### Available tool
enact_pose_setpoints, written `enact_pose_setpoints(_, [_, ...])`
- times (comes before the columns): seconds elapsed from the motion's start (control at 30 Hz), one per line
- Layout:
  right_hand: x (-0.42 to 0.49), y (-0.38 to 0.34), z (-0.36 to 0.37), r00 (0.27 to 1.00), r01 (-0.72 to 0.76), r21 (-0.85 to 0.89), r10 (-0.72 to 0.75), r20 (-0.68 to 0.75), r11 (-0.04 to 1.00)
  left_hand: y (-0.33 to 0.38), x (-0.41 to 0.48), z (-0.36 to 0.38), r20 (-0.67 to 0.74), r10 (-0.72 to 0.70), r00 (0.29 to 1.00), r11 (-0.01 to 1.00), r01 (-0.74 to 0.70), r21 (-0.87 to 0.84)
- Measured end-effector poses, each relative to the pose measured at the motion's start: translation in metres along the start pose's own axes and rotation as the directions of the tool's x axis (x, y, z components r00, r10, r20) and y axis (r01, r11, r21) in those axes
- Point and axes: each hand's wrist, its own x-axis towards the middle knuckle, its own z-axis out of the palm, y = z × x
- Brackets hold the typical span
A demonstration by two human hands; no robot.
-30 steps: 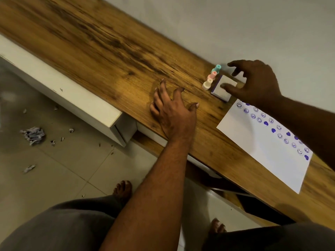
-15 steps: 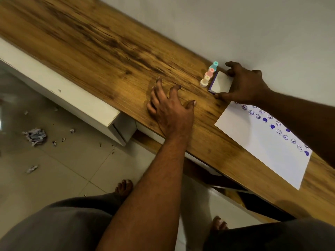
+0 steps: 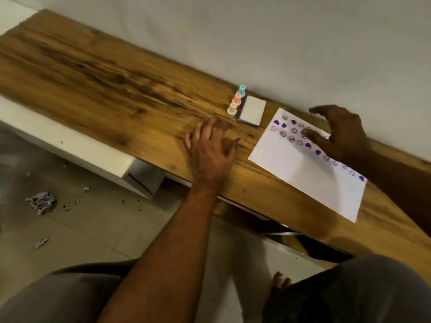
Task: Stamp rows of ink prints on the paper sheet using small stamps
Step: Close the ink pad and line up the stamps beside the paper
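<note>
The paper sheet [image 3: 310,173] lay flat on the wooden worktop [image 3: 98,73], its far edge close to the wall, with two rows of purple prints along that edge: small ringed faces mixed with solid heart shapes. The near half of the sheet was bare. Thin and limp, it would likely slide or curl under a sideways push, so it was best pinned flat with spread fingers on a blank part rather than pinched.

The right hand [image 3: 340,134] hovered over the printed rows, its grip wide open, fingers splayed and curled slightly, holding nothing; whether the fingertips touched the sheet could not be told. The left hand [image 3: 211,148] rested palm down on the bare wood just left of the sheet, fingers spread, also empty and blurred by motion.

Three small stamps [image 3: 236,101] stood upright in a close line, teal, pink and cream, spool-shaped with a narrow waist. They looked like light, hard plastic, easy to topple, and would best be pinched at the waist between thumb and forefinger. Just beside them lay the ink pad [image 3: 252,110], a flat rectangular case with a pale lid shut over a purple base
</note>
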Motion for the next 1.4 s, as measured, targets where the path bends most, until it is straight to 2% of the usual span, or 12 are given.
enact_pose_setpoints(0.07, [-0.053, 0.039, -0.004, 0.992, -0.118, -0.018, 0.117, -0.045, 0.993, 0.006, -0.014, 0.006, 0.166, 0.207, 0.964, 0.978, -0.202, -0.048])
enact_pose_setpoints(0.1, [-0.079, 0.057, -0.004, 0.984, -0.173, -0.025, 0.171, -0.053, 0.985, 0.007, -0.022, 0.008, 0.220, 0.259, 0.940, 0.966, -0.253, -0.057])
enact_pose_setpoints(0.23, [-0.146, 0.092, 0.010, 0.961, -0.274, -0.026, 0.272, -0.056, 0.961, 0.002, -0.034, 0.009, 0.265, 0.253, 0.930, 0.963, -0.269, 0.025])
enact_pose_setpoints(0.37, [-0.154, 0.094, 0.018, 0.935, -0.315, 0.062, 0.321, -0.150, 0.947, 0.002, -0.031, 0.009, 0.330, 0.323, 0.887, 0.923, -0.373, 0.097])
enact_pose_setpoints(0.53, [-0.154, 0.094, 0.018, 0.894, -0.393, 0.080, 0.401, -0.198, 0.916, 0.007, -0.029, 0.009, 0.353, 0.313, 0.882, 0.919, -0.376, 0.123])
enact_pose_setpoints(0.67, [-0.153, 0.097, 0.016, 0.861, -0.481, 0.005, 0.473, -0.189, 0.877, 0.011, -0.030, 0.008, 0.358, 0.310, 0.881, 0.919, -0.374, 0.125])
enact_pose_setpoints(0.77, [-0.153, 0.101, 0.020, 0.872, -0.465, 0.002, 0.458, -0.172, 0.886, 0.014, -0.031, 0.007, 0.367, 0.302, 0.880, 0.919, -0.371, 0.133])
enact_pose_setpoints(0.97, [-0.151, 0.106, 0.021, 0.838, -0.505, 0.074, 0.508, -0.199, 0.860, 0.015, -0.032, 0.007, 0.355, 0.355, 0.865, 0.912, -0.404, 0.072])
enact_pose_setpoints(1.4, [-0.148, 0.113, 0.027, 0.842, -0.527, -0.072, 0.510, -0.176, 0.847, 0.016, -0.034, 0.008, 0.343, 0.392, 0.853, 0.896, -0.439, 0.067])
